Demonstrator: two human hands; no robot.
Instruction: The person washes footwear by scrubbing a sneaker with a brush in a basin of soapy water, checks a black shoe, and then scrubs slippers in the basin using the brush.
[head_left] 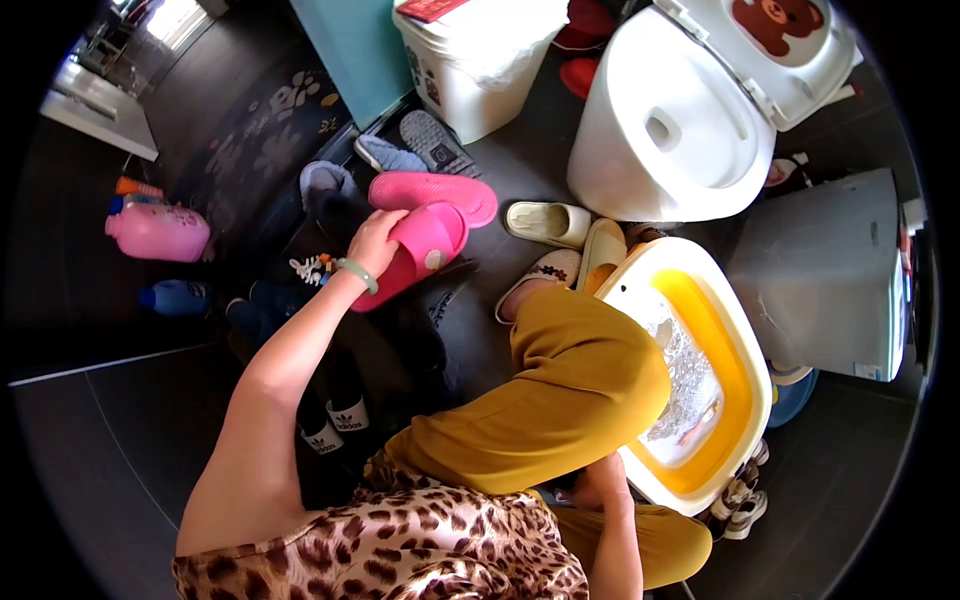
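Note:
My left hand is closed on a pink slipper, with the fingers over its edge. A second pink slipper lies just beyond it. My right hand is low beside my knee, next to the near wall of the yellow and white basin; its fingers are mostly hidden, and what they hold cannot be made out. Foamy water with something pale in it fills part of the basin.
A white toilet stands beyond the basin, a grey bin right of it. A white bucket and grey slippers are at the back. Pink and blue bottles stand left. Beige slippers lie centrally.

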